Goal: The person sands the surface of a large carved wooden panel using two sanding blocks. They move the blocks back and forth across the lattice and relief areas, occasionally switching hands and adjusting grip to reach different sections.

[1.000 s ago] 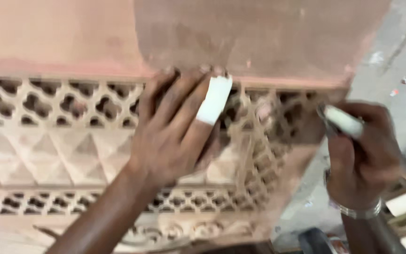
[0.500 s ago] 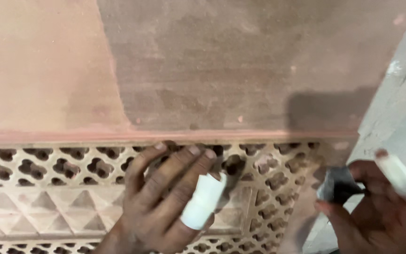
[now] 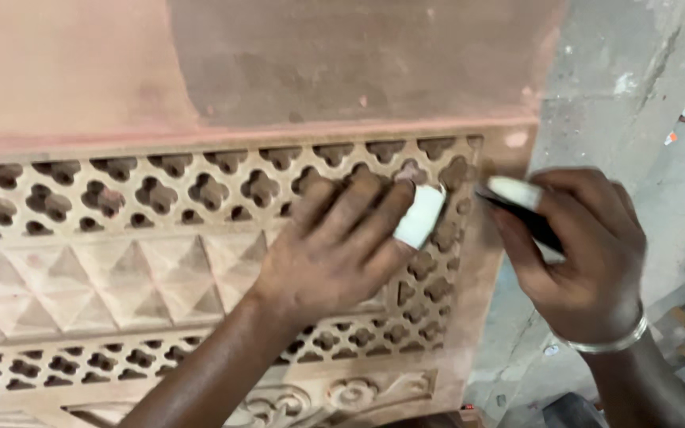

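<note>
While the left hand [image 3: 334, 254], one finger taped white, has slid down the pale pink carved sandstone lattice panel [image 3: 160, 261] and lies flat, the right hand's [image 3: 580, 254] grip now brings a slim dark tool [image 3: 517, 218] to the panel's right edge.

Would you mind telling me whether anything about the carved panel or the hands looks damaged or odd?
The carved stone panel looks intact. What stands out is white tape on a finger of the left hand and another on the right hand, which holds a dark tool. Both hands are dusty.
</note>
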